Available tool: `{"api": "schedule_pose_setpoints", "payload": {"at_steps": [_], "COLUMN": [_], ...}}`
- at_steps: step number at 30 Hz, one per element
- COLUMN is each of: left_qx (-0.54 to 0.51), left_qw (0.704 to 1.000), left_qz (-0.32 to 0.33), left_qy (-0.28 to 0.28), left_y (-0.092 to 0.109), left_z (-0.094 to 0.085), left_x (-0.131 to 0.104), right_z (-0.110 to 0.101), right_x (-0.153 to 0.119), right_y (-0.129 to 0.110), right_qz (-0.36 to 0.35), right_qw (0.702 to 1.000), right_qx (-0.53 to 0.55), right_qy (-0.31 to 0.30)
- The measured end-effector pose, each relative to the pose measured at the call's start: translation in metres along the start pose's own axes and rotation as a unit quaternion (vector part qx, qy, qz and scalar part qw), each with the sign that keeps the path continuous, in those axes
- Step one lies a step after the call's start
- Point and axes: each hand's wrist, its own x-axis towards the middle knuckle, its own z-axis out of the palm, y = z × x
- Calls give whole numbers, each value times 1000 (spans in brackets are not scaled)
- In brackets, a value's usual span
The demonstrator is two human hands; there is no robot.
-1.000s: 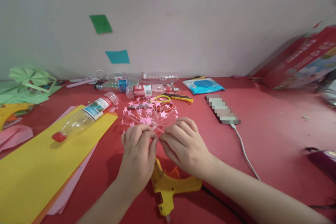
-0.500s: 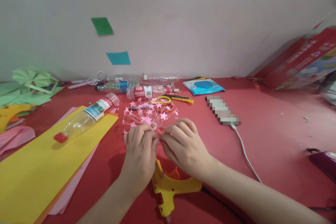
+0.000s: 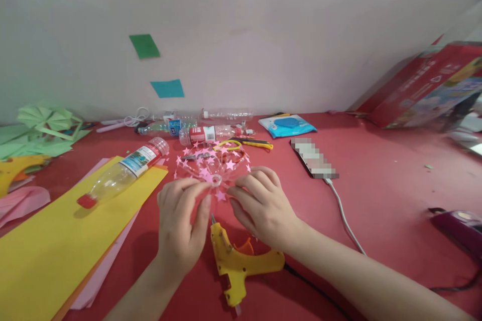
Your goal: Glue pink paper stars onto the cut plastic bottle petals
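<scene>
A clear cut plastic bottle piece (image 3: 214,166) covered with pink paper stars lies on the red table, its round neck toward me. My left hand (image 3: 179,223) pinches its near edge beside the neck ring. My right hand (image 3: 259,205) grips the piece from the right, fingers curled over its rim. A yellow glue gun (image 3: 235,263) lies on the table just under and between my wrists, nozzle pointing away from me.
An empty bottle (image 3: 122,173) with a red cap lies on yellow paper (image 3: 56,241) at left. More bottles (image 3: 203,133), yellow-handled tools (image 3: 254,143), a wipes pack (image 3: 288,125), a phone with cable (image 3: 312,158), green paper shapes (image 3: 37,128) and a red box (image 3: 425,85) ring the table.
My left hand has shifted left and lifted off the glue gun area, exposing the gun's nozzle. The bottle piece's neck ring now shows between my hands.
</scene>
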Motion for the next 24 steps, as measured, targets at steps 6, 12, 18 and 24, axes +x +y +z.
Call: {"api": "schedule_pose_setpoints", "payload": {"at_steps": [6,12,18,24], "left_qx": [-178,-306,-389,-382], "left_qw": [922,794,774,792], "left_qz": [-271,-508,-498,-468], "left_qy": [210,132,-35,-85], "left_y": [-38,-79,-68,-62], "left_z": [-2,12,30,44], "left_x": [9,8,4,3], "right_z": [-11,-1,20,31], "right_x": [8,14,20,19], "right_y": [29,59,45,37], "right_qz": [127,528,556,541], "right_qw": [982,750,635,607], "right_qx": [125,398,519,572], "right_qy": [66,-27,-134,-108]}}
